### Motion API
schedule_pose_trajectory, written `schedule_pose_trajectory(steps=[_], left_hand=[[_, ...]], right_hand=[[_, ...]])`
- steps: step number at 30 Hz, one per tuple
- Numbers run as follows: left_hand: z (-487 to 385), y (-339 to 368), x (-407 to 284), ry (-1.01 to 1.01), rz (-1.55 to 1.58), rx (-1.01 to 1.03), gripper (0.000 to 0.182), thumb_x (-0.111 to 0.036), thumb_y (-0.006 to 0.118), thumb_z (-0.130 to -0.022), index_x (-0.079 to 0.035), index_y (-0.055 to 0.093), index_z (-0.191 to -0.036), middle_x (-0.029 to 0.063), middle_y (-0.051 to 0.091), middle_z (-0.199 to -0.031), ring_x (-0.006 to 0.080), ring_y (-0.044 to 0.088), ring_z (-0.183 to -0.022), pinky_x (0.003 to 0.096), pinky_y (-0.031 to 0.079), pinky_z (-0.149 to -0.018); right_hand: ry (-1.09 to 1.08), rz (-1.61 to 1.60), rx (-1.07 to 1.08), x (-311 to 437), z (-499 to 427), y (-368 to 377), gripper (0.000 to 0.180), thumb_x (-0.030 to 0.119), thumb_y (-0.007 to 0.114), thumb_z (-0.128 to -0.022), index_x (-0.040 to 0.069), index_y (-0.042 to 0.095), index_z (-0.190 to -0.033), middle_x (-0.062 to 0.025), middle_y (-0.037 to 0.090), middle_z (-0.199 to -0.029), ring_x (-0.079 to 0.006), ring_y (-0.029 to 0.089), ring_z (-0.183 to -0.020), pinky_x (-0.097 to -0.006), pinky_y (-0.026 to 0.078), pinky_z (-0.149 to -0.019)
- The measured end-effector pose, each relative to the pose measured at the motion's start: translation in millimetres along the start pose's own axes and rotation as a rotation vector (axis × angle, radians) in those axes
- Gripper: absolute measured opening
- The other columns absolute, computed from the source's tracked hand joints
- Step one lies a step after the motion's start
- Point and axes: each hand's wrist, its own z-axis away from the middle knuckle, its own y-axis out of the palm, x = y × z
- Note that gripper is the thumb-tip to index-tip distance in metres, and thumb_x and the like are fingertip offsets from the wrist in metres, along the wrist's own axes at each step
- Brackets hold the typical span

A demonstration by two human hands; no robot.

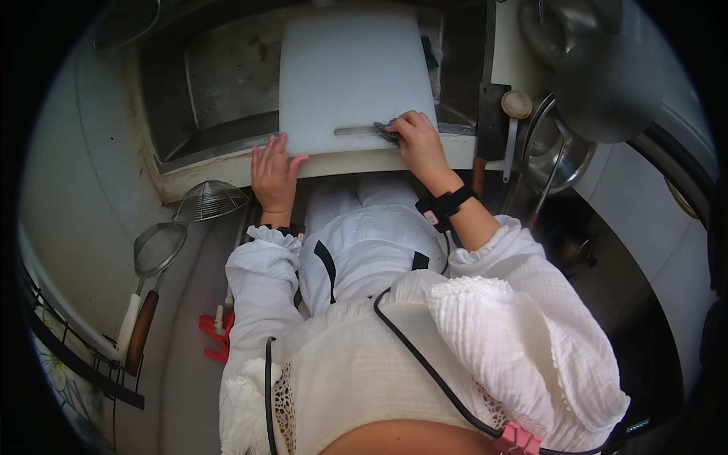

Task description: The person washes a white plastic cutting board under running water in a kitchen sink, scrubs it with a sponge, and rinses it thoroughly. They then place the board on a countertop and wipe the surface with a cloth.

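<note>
A large white cutting board (352, 74) lies across a stainless steel sink (227, 74), its near end reaching the sink's front rim. Near that end is a slot-shaped handle hole (355, 131). My right hand (420, 142) pinches a grey scouring pad (385, 129), which touches the board at the right end of the slot. Fingers spread, my left hand (274, 175) rests at the board's near left corner and holds nothing. Much of the pad is hidden under my right fingers.
To the right lie a cleaver (492, 122), a white-handled ladle (515, 114) and metal bowls (560, 153). Wire strainers (210, 200) with long handles hang at left. A green thing (429, 52) shows beside the board; a red object (219, 339) is lower left.
</note>
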Motion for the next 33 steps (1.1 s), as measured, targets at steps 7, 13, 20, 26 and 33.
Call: schedule_pose_trajectory(steps=[7,13,20,26,33], left_hand=[[5,8,-6,-0.097,0.085,-0.018,0.050,-0.021,0.079,-0.078,-0.003,0.060,-0.121,0.0081,0.066,-0.122,0.0269,0.063,-0.114,0.0453,0.047,-0.104],[5,7,-6,-0.132,0.116,0.031,0.052,-0.019,0.078,-0.078,-0.002,0.059,-0.123,0.0092,0.065,-0.123,0.0274,0.063,-0.114,0.0444,0.047,-0.104],[3,7,-7,-0.095,0.077,-0.018,0.052,-0.013,0.078,-0.078,-0.006,0.059,-0.126,0.0102,0.069,-0.112,0.0261,0.068,-0.087,0.0470,0.045,-0.106],[-1,-8,-19,-0.167,0.053,0.090,0.051,-0.019,0.078,-0.079,-0.008,0.061,-0.125,0.0066,0.070,-0.093,0.0251,0.066,-0.088,0.0474,0.045,-0.104],[-86,-36,-32,-0.247,0.223,0.225,0.040,-0.016,0.058,-0.094,-0.008,0.054,-0.133,0.0134,0.062,-0.126,0.0335,0.055,-0.120,0.0419,0.042,-0.105]], right_hand=[[-0.028,-0.046,-0.073,26,-14,29,0.022,-0.010,0.059,-0.076,0.007,0.068,-0.086,-0.0102,0.062,-0.089,-0.0324,0.060,-0.089,-0.0410,0.050,-0.078],[0.163,0.086,-0.029,-55,-44,9,0.018,-0.003,0.060,-0.077,0.007,0.069,-0.088,-0.0146,0.063,-0.091,-0.0362,0.062,-0.090,-0.0430,0.051,-0.078],[0.055,0.150,-0.050,-15,-155,64,0.020,0.003,0.057,-0.082,0.009,0.072,-0.095,-0.0176,0.067,-0.097,-0.0371,0.064,-0.091,-0.0425,0.054,-0.082],[-0.057,-0.005,0.152,0,-87,32,0.019,-0.002,0.059,-0.079,0.007,0.068,-0.092,-0.0154,0.064,-0.091,-0.0349,0.062,-0.094,-0.0422,0.052,-0.082],[-0.003,-0.010,0.224,-34,-86,10,0.016,-0.001,0.060,-0.078,0.008,0.070,-0.088,-0.0140,0.063,-0.089,-0.0354,0.061,-0.089,-0.0431,0.050,-0.080]])
